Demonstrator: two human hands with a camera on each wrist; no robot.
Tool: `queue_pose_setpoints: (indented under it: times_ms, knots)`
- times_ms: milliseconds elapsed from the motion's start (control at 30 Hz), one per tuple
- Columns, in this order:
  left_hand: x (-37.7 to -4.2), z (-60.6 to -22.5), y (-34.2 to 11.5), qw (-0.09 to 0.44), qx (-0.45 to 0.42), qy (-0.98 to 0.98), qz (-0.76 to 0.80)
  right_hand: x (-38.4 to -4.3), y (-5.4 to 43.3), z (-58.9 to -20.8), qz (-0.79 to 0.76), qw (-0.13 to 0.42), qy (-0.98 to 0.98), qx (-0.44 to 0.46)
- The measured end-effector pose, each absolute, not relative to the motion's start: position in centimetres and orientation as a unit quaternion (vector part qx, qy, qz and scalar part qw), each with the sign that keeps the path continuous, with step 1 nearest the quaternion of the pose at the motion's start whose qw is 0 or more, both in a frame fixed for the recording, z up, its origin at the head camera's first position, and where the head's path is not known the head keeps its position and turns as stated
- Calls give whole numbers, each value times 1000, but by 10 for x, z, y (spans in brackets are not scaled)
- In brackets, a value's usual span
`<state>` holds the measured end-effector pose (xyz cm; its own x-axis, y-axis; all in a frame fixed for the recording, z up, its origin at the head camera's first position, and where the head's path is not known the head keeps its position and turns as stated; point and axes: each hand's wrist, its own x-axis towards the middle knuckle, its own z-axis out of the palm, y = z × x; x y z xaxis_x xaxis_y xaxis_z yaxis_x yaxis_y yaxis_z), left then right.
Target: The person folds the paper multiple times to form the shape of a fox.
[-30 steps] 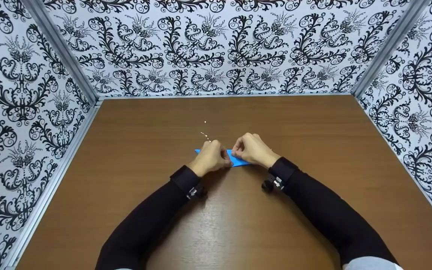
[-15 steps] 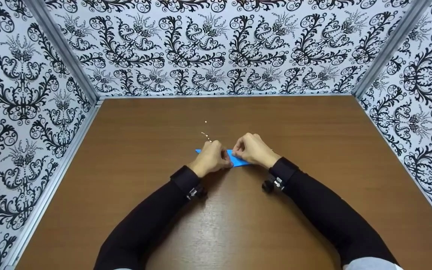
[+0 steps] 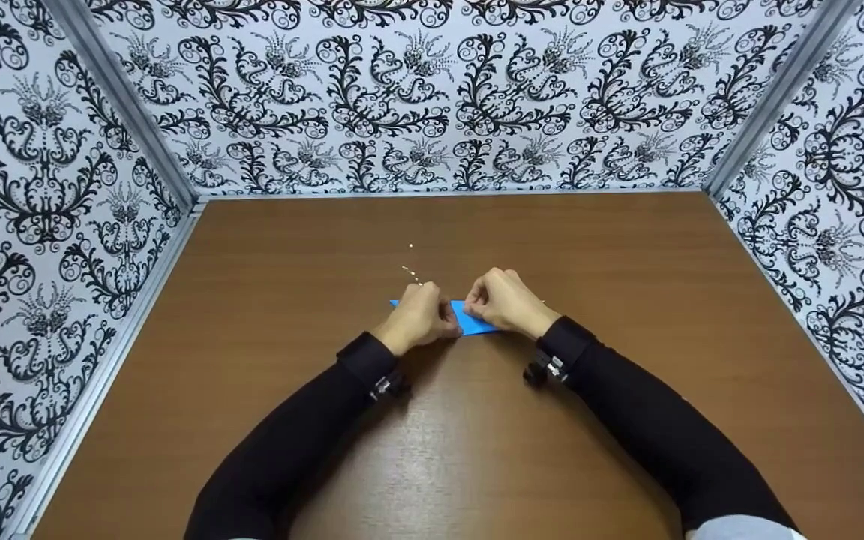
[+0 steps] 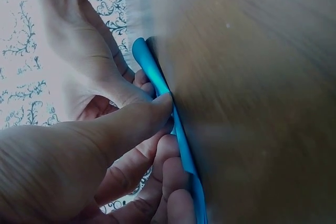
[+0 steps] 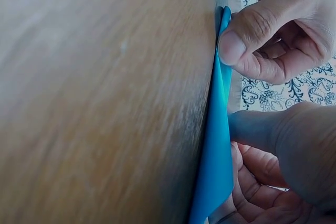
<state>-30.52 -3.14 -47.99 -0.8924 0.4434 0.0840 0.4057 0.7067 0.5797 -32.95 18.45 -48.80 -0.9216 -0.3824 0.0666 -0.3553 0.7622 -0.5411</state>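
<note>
My left hand (image 3: 418, 319) had the folded blue paper (image 3: 472, 321) in a tight pinch, thumb on the near edge, fingers curled in behind! Just beside it, my right hand (image 3: 508, 300) gripped the same piece, thumb tucked behind a curling flap. The paper ran crosswise under both hands, low over the brown wood-grain table (image 3: 432, 457), one corner poking out past my left knuckles. Beyond those knuckles, white specks (image 3: 412, 273) trailed toward the scroll-patterned back wall (image 3: 432, 82).
</note>
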Motion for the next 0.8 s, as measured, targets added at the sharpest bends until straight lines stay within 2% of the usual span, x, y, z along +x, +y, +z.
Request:
queue_pose_setpoints:
  times_ms: [800]
  knots:
    - [-305, -484, -63, 22, 213, 929, 301, -327, 183, -490, -296, 26, 937, -182]
